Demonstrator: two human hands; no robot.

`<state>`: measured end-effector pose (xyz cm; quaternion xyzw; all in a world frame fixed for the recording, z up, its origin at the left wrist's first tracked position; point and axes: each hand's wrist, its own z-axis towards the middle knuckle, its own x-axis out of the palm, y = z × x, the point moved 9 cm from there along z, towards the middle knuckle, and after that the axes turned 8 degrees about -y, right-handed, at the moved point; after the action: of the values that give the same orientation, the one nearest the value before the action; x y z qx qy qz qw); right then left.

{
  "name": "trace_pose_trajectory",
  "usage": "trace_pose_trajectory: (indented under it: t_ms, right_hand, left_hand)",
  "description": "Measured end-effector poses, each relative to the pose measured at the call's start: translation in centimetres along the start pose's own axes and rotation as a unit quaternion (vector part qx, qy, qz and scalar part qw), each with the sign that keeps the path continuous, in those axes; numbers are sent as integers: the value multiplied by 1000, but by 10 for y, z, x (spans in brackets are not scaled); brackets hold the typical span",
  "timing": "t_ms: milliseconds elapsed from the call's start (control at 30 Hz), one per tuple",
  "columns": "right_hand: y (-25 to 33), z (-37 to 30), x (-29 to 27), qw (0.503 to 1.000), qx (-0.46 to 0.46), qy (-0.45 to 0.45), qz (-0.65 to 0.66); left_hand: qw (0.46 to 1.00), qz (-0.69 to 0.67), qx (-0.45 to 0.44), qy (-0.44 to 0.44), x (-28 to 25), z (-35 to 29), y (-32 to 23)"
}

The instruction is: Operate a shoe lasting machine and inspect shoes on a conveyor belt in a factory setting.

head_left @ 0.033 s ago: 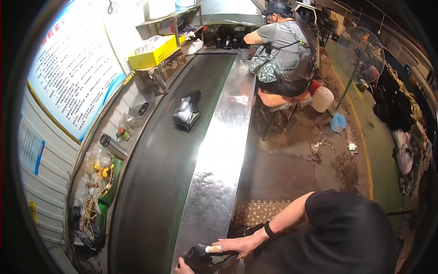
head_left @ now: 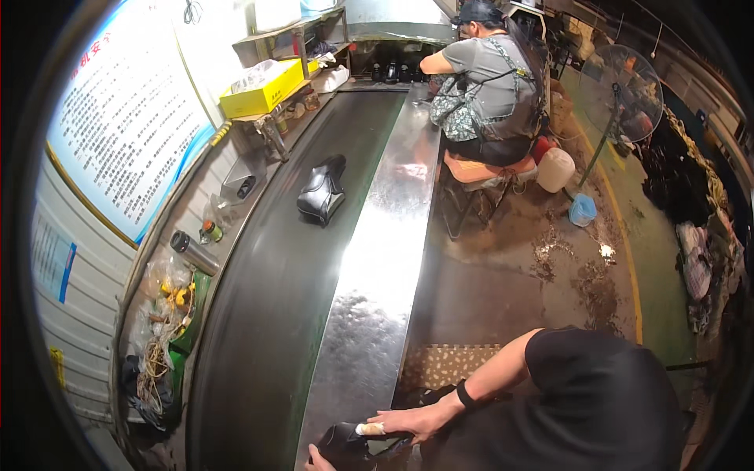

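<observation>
My right hand (head_left: 404, 424), with pale tape around one finger and a black band at the wrist, lies over a black leather shoe (head_left: 343, 441) at the lower edge. It grips the shoe's right part, with the fingers bent partly out of sight. At the shoe's left end, my left hand (head_left: 320, 460) holds on with its thumb and fingertips; the picture's edge cuts off the rest. Under the shoe is a shiny metal strip (head_left: 369, 330). Farther along, another black leather shoe (head_left: 321, 191) rests on the dark conveyor belt (head_left: 259, 314), out of my reach.
A co-worker (head_left: 495, 94) sits on a stool at the belt's far right. Along the left ledge are a yellow box (head_left: 263, 90), a thermos (head_left: 195, 251) and bundled cord (head_left: 155, 369). A standing fan (head_left: 619, 94) and a white jug (head_left: 555, 170) stand at right.
My hands and the shoe between them have shifted very slightly to the right. The shoe on the belt stays where it was.
</observation>
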<state>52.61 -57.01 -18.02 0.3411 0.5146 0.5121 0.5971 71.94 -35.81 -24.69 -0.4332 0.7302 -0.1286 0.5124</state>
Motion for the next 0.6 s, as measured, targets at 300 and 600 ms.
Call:
trace_pose_trajectory:
  t_ms: [300, 600]
  right_hand:
    - [-7, 11, 2, 997, -50, 52, 7]
    - [31, 16, 11, 977, 54, 142, 150]
  left_hand:
    - [987, 102, 63, -111, -31, 15, 10]
    - [961, -222, 70, -149, -91, -48, 6]
